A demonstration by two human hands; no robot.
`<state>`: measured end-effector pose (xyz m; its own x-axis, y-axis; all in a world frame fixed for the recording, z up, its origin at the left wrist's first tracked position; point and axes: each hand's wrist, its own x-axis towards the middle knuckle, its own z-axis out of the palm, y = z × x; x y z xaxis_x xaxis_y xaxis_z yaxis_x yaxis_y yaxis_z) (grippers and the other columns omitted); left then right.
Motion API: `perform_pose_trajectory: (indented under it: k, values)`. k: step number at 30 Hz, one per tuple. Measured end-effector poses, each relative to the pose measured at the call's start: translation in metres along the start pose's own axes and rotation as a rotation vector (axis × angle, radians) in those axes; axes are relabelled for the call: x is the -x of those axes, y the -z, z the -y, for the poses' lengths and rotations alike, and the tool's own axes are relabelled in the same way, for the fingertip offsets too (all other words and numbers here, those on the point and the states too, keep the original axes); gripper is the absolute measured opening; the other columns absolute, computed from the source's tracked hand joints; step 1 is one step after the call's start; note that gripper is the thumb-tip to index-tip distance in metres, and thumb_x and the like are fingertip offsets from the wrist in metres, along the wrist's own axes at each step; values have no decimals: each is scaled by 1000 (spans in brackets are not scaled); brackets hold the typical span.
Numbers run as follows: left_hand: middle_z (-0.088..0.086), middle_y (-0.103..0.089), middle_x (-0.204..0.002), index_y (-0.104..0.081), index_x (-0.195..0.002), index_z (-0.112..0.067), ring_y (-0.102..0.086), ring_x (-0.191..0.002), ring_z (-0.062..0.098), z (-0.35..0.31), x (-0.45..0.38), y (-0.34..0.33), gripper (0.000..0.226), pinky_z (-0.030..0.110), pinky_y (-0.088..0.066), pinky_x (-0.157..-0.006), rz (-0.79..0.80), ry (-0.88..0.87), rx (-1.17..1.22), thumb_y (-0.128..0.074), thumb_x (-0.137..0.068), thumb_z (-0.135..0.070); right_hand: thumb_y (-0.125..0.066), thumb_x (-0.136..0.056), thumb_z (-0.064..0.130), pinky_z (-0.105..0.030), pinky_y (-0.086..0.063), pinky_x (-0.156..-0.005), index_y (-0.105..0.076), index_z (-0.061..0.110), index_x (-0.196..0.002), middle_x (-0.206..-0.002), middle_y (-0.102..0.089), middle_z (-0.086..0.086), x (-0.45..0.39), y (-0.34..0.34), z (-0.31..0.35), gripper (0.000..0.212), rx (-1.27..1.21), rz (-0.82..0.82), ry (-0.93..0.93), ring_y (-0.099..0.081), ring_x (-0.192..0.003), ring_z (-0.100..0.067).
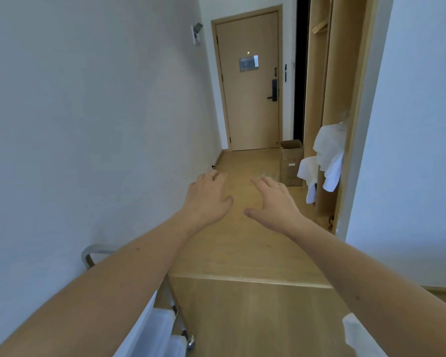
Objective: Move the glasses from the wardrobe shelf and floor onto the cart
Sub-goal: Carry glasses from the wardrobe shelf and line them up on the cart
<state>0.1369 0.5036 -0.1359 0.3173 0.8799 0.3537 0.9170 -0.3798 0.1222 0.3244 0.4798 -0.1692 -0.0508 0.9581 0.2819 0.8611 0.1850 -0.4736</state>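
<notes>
Both my arms reach forward over a wooden hallway floor. My left hand and my right hand hover side by side, palms down, fingers relaxed, holding nothing. The open wooden wardrobe stands at the right, a little ahead of my hands. A blurred clear glass item seems to sit on its shelf above white cloths; I cannot make it out well. The cart with a metal handle and wheels shows at the bottom left, partly hidden under my left arm.
White cloths hang out of the wardrobe. A cardboard box stands on the floor before a closed wooden door. A white wall runs along the left. A step edge crosses the floor near me.
</notes>
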Motion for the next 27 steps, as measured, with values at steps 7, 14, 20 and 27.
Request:
perform_pose_trajectory:
  k: [7,14,20,27]
  values:
    - [5,-41,-151,-42,-147,-20,-37,-137,28,-29,-101,-37,58,45,-37,-110,-30,-84,7,-57,-95,-43,-71,-85,45,-50,-33,-114,-27,30,-156,-163,-26,-1,-73,18,-76,85,30,-75,-44,-27,-146,-33]
    - [7,-40,-150,-44,-145,-21,-39,-135,29,-45,-185,-92,58,47,-40,-106,4,-68,49,-58,-93,-43,-73,-81,46,-49,-38,-107,-34,31,-150,-157,-34,-2,-137,20,-139,80,46,-66,-77,-34,-140,-35]
    - [8,-43,-148,-45,-144,-21,-41,-133,29,-48,-238,-128,58,48,-43,-104,43,-45,85,-59,-92,-44,-70,-83,49,-51,-35,-111,-27,35,-153,-160,-31,-1,-184,9,-176,84,61,-16,-105,-31,-143,-35]
    - [8,-40,-151,-40,-148,-22,-40,-134,29,-32,-309,-161,61,48,-42,-106,84,-76,107,-58,-94,-43,-70,-85,48,-49,-37,-110,-26,32,-155,-160,-31,-3,-246,-11,-203,84,70,14,-144,-33,-142,-35]
